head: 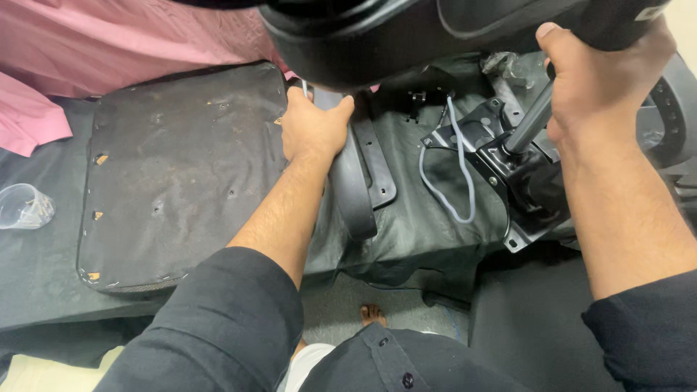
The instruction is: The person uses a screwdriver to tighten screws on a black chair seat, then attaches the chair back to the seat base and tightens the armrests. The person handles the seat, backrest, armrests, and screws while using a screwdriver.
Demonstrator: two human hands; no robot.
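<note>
Both hands are up on the chair parts now. The left hand (pixel 314 125) wraps its fingers around the top of a curved black armrest bracket (pixel 356 190), thumb on one side and fingers on the other, a firm closed grip that keeps the bracket steady where it meets the underside of the black chair seat (pixel 377 36) looming at twelve o'clock. The right hand (pixel 589 80), over at two o'clock, is clamped on the seat's edge, thumb pointing up and over it, seemingly bearing its weight so the big piece does not tip.

Just beneath that hand a grey gas-lift cylinder (pixel 528 125) slants down into a black metal tilt mechanism (pixel 517 190), which rests on the dark-covered tabletop (pixel 406 232) at three o'clock. A pale grey cable (pixel 459 174) loops from the plate toward the centre, left slack and out of the way.

At nine o'clock lies a flat, worn seat board (pixel 178 174), face down, screw holes showing, set aside with room to spare. A clear plastic cup (pixel 23 206) sits at the far left edge, well apart from the work. Pink cloth (pixel 131 40) is bunched at eleven o'clock. Down at six o'clock, a bare foot (pixel 372 314) shows on the floor.
</note>
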